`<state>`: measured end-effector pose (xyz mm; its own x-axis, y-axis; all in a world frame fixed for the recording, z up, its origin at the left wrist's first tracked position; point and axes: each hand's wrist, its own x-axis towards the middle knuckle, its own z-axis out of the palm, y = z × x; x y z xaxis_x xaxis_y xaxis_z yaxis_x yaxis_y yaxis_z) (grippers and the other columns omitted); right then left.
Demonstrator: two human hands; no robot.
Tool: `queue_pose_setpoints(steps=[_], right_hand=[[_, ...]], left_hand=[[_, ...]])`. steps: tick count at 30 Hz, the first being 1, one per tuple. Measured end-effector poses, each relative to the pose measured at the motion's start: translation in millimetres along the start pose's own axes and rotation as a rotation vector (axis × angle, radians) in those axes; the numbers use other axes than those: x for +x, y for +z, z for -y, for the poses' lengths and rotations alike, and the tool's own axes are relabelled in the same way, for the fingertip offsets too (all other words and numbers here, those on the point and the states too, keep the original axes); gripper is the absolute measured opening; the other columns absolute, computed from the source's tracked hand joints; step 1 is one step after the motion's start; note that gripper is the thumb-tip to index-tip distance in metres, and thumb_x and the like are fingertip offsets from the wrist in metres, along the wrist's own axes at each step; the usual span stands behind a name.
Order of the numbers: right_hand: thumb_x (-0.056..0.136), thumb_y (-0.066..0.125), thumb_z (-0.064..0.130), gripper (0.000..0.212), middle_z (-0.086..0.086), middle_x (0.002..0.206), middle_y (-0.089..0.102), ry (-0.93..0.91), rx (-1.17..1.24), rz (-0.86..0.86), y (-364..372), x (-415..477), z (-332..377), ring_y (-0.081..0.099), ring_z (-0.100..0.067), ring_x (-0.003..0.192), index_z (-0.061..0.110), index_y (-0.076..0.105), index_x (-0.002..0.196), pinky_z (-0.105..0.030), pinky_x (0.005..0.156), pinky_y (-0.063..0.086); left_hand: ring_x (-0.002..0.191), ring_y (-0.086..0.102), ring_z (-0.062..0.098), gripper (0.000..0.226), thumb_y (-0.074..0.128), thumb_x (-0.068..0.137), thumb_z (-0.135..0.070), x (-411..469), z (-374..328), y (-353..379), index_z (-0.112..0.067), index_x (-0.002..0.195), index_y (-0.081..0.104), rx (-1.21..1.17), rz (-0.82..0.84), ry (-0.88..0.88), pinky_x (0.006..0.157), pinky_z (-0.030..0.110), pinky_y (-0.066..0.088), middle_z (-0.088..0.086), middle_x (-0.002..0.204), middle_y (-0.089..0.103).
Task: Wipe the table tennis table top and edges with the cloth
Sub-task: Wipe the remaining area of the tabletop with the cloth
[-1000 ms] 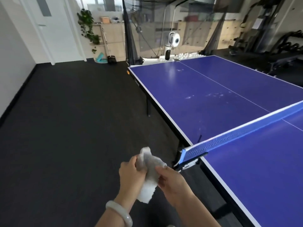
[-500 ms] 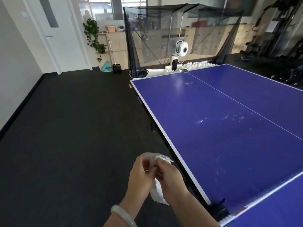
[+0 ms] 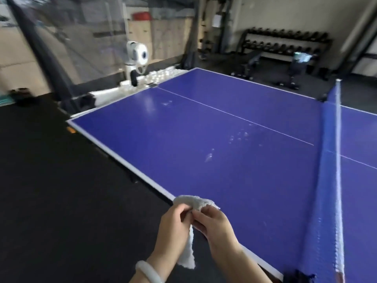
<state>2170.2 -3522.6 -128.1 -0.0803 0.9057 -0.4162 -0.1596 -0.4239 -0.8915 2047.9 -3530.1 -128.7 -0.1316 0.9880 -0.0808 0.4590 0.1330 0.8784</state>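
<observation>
The blue table tennis table point(image 3: 204, 144) fills the middle and right of the head view, with a white near edge and pale smudges around its middle. A white cloth point(image 3: 194, 203) is bunched between my two hands above the table's near edge; one end hangs down between my wrists. My left hand point(image 3: 173, 227), with a pale bangle on its wrist, grips the cloth from the left. My right hand point(image 3: 214, 225) pinches it from the right. The cloth is held in the air, apart from the table top.
The blue net point(image 3: 328, 180) crosses the table at the right. A white ball machine point(image 3: 136, 56) and a tray of white balls point(image 3: 161, 75) stand at the far end inside a black catch net. A dumbbell rack point(image 3: 285, 43) lines the back wall. Dark floor lies to the left.
My view has swung right and closer to the table, so the net now runs down the right side. Both hands have brought the cloth from over the floor up to the table's near edge.
</observation>
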Motion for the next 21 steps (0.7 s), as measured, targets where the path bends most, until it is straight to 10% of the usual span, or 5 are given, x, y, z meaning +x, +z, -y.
queue_pose_setpoints(steps=[9,16,21], right_hand=[[0.090,0.068,0.010,0.017,-0.025,0.093,0.071,0.005,-0.012,-0.500,-73,35,8,0.070,-0.034,0.089,-0.006,0.067,0.095,-0.050,0.098,0.053],[0.093,0.063,0.012,0.014,-0.001,0.067,0.058,-0.036,-0.112,-0.909,-148,52,-5,0.049,-0.014,0.063,0.006,0.059,0.081,-0.023,0.058,0.040],[0.098,0.058,0.019,0.017,-0.001,0.070,0.058,0.034,-0.109,-1.259,-188,35,-20,0.050,-0.015,0.060,0.016,0.053,0.082,-0.029,0.051,0.037]], left_hand=[[0.068,0.060,-0.007,0.030,0.059,0.096,-0.016,73,-29,85,-0.036,0.073,0.061,0.014,0.408,0.130,0.059,0.009,0.041,-0.020,0.066,0.066],[0.060,0.047,0.008,0.022,0.056,0.099,-0.015,131,-42,153,-0.018,0.077,0.057,0.114,0.502,0.198,0.054,0.016,0.035,-0.008,0.063,0.054],[0.065,0.049,0.018,0.017,0.053,0.100,-0.012,183,-66,195,-0.009,0.084,0.060,0.198,0.554,0.340,0.054,0.022,0.030,-0.003,0.068,0.056]])
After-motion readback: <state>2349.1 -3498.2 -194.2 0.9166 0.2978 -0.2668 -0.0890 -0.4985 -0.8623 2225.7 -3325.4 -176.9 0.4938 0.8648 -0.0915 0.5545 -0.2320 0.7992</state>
